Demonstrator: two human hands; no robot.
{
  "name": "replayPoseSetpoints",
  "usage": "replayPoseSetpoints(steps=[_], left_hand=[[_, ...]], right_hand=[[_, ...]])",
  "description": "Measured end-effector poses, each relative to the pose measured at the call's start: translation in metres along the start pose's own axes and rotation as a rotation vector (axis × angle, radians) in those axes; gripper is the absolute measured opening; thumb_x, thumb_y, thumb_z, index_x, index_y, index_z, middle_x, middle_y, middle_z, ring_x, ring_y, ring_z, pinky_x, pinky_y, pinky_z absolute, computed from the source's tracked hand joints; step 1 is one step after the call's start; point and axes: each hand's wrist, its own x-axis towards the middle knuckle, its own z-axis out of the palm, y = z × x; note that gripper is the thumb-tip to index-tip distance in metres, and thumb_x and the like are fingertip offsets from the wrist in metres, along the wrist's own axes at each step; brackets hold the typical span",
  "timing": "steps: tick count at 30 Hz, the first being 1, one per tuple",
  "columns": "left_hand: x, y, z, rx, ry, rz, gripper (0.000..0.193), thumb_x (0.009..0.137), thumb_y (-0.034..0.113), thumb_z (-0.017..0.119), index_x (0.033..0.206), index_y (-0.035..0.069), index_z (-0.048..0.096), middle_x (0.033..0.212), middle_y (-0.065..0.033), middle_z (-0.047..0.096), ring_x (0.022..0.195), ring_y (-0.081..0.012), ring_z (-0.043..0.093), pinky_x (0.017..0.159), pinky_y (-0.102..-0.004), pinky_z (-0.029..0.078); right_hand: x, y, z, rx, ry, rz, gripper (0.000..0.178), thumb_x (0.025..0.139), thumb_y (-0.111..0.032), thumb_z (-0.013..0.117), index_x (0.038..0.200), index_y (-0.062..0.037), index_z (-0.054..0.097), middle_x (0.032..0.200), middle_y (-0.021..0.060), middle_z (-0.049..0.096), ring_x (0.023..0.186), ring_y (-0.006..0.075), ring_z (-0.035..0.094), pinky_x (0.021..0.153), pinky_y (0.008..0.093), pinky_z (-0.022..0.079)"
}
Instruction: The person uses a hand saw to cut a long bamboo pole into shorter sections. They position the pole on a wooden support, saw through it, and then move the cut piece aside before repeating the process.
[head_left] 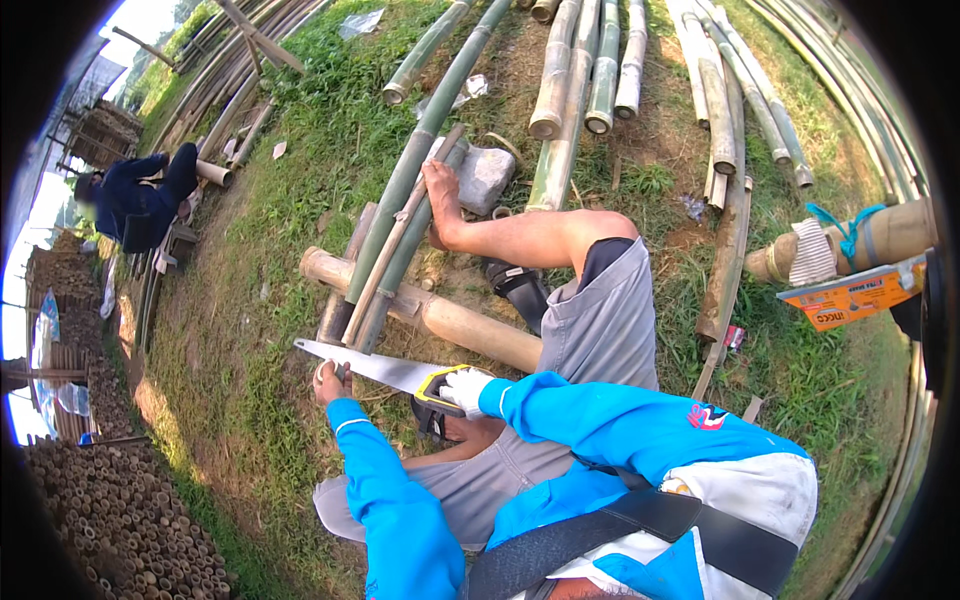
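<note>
My right hand (463, 391), in a white glove, is wrapped round the yellow and black handle of a hand saw (385, 370). Its blade points left, just below the near ends of the bamboo poles (398, 210). Beyond the blade's tip side, my bare left hand (331, 383) has its fingers curled round a small dark-edged piece that I cannot make out. A narrow bamboo strip (385, 255) lies along the poles. They rest across a thick bamboo log (455, 325), and my bare foot (442, 198) presses on them.
Beside my foot sits a grey stone (485, 178). More bamboo poles (605, 70) lie ahead and right. An orange saw sleeve (855, 295) and a striped glove (812, 252) are at a bamboo post. Far left, a person (150, 195) in dark clothes sits near stacked bamboo (120, 520).
</note>
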Motion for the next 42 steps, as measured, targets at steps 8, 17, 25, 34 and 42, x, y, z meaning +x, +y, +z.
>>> replayPoseSetpoints(steps=[8, 17, 25, 34, 42], left_hand=[[-0.012, 0.010, 0.000, 0.062, -0.062, 0.099, 0.053, 0.091, 0.028, 0.086, 0.132, 0.010, 0.059, 0.113, -0.0113, 0.072, 0.087, -0.0286, 0.078, 0.055, -0.0278, 0.056], [-0.069, 0.002, 0.098, 0.312, -0.231, 0.366, 0.031, 0.093, 0.021, 0.078, 0.113, 0.007, 0.059, 0.089, -0.0105, 0.070, 0.061, -0.0215, 0.072, 0.044, -0.0302, 0.052], [-0.127, -0.010, 0.123, 0.755, -0.625, 0.526, 0.059, 0.104, 0.053, 0.066, 0.125, -0.003, 0.070, 0.113, -0.0182, 0.074, 0.107, -0.0267, 0.071, 0.095, -0.0394, 0.055], [-0.150, -0.029, 0.126, 0.767, -0.880, 0.176, 0.051, 0.109, 0.041, 0.060, 0.139, 0.000, 0.065, 0.129, -0.0185, 0.073, 0.114, -0.0254, 0.070, 0.099, -0.0390, 0.056], [-0.123, -0.026, 0.109, 0.818, -0.548, 0.276, 0.056, 0.090, 0.050, 0.081, 0.124, 0.005, 0.077, 0.119, -0.0183, 0.077, 0.103, -0.0300, 0.077, 0.093, -0.0417, 0.059]], right_hand=[[0.015, -0.009, 0.005, 0.081, -0.222, 0.114, 0.051, 0.086, -0.024, 0.075, 0.135, -0.0156, 0.067, 0.141, 0.0179, 0.062, 0.138, 0.0427, 0.056, 0.113, 0.0588, 0.047], [-0.023, 0.012, -0.015, 0.137, -0.246, 0.420, 0.057, 0.093, -0.030, 0.068, 0.148, -0.0181, 0.061, 0.145, 0.0195, 0.059, 0.134, 0.0431, 0.058, 0.110, 0.0553, 0.050], [0.039, 0.037, -0.019, 1.720, 0.249, 0.424, 0.062, 0.103, -0.025, 0.057, 0.161, -0.0117, 0.039, 0.133, 0.0148, 0.061, 0.114, 0.0268, 0.069, 0.088, 0.0387, 0.059], [0.034, 0.038, -0.047, 1.862, 0.403, 0.432, 0.057, 0.110, -0.027, 0.060, 0.162, -0.0231, 0.037, 0.138, 0.0084, 0.064, 0.114, 0.0209, 0.070, 0.090, 0.0384, 0.062], [0.046, 0.025, -0.045, 1.654, 0.379, 0.552, 0.057, 0.108, -0.023, 0.066, 0.157, -0.0137, 0.039, 0.117, 0.0069, 0.067, 0.099, 0.0191, 0.070, 0.080, 0.0337, 0.060]])
